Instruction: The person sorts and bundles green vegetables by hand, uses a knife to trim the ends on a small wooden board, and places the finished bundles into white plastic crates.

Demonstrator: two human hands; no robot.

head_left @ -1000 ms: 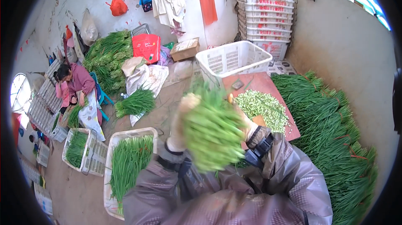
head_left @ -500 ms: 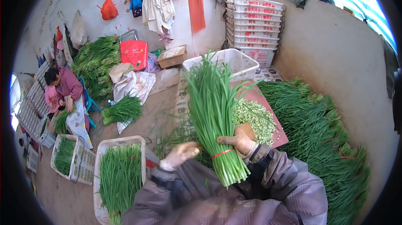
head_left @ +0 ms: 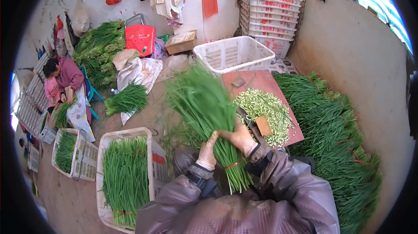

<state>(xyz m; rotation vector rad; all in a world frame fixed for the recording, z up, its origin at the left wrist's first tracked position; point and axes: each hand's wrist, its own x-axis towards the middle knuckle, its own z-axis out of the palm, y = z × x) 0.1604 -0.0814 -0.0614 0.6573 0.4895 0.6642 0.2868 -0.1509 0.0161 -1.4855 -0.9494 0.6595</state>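
Observation:
A thick bunch of garlic chives (head_left: 204, 107) slants across my lap, its leafy tops blurred toward the far left and its pale cut ends nearest me. A red band (head_left: 234, 164) circles the stems near those ends. My left hand (head_left: 207, 152), in a pale glove, grips the bunch from the left, above the band. From the right, my gloved right hand (head_left: 241, 137) wraps round it at about the same height. Just past the right hand is a reddish board (head_left: 278, 99) with a heap of chopped stem ends (head_left: 265, 112) and a tan block (head_left: 263, 126) on it.
A white crate (head_left: 235, 69) stands beyond the board. Banded chive bunches (head_left: 335, 142) are piled along the right wall. At left are a filled crate (head_left: 126, 173) and a smaller one (head_left: 66, 151). A seated person (head_left: 69, 77) handles chives farther left. Stacked crates (head_left: 272, 16) stand behind.
My left hand has come in from the left and now grips the bunch. The leafy tops have swung left and blurred. The view has shifted slightly, showing more of the board.

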